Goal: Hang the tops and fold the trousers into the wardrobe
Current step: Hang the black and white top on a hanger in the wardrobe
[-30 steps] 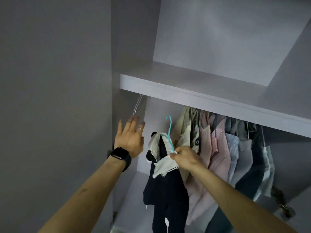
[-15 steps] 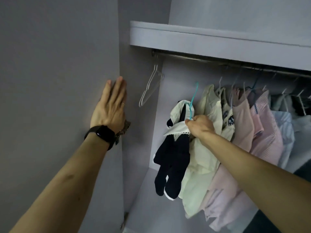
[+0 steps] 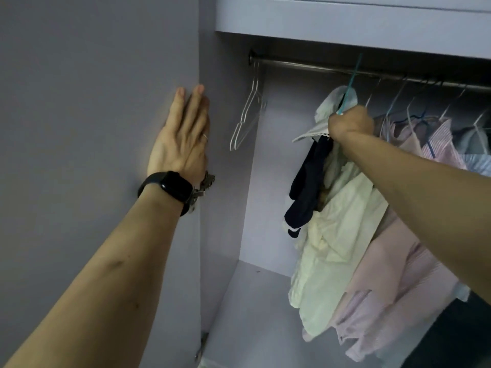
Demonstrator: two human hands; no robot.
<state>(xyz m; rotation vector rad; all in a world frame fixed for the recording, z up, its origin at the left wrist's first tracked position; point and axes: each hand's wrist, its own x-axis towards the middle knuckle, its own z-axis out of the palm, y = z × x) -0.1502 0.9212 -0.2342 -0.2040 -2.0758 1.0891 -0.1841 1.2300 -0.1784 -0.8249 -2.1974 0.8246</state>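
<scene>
Two hands, one garment in transit. Right hand (image 3: 350, 126): fingers curled tight round the neck of a teal hanger (image 3: 354, 75), which carries a navy top (image 3: 308, 187) with a white collar (image 3: 320, 123). A second ago the hanger's hook sits well below the shelf (image 3: 345, 25), and half a second ago it is short of the rail (image 3: 305, 64). Now its tip stands at rail height and crosses in front of the bar. Whether it is hooked over the bar or only held against it cannot be told from this angle. The top's weight appears to be on the hand, since the cloth bunches under the fist and does not hang straight. Left hand (image 3: 183, 136): fingers straight, holding nothing, palm flat on the door panel (image 3: 79, 102). It is raised in the air a second ago and is planted here by the half-second mark, likely as a brace for the reach. Neighbours on the rail: a bare white hanger (image 3: 248, 112) to the left, well apart; a cream top (image 3: 332, 248) just beside the navy one on the right; pink shirts (image 3: 393, 288) beyond it. Judgement: hanging of this top is nearly done. What remains is to seat the hook, let go, and let the top drop into the gap.
</scene>
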